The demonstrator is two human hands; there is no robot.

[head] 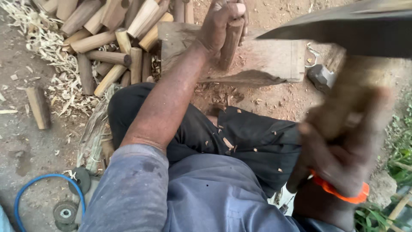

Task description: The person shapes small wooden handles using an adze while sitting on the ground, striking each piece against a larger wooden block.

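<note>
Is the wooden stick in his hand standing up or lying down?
Standing up. The left hand grips the wooden stick near its top, and its bottom end rests on the wooden block.

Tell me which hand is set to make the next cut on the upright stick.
Right. The right hand holds the raised blade above the wooden block; the left hand is gripping the wooden stick upright.
</note>
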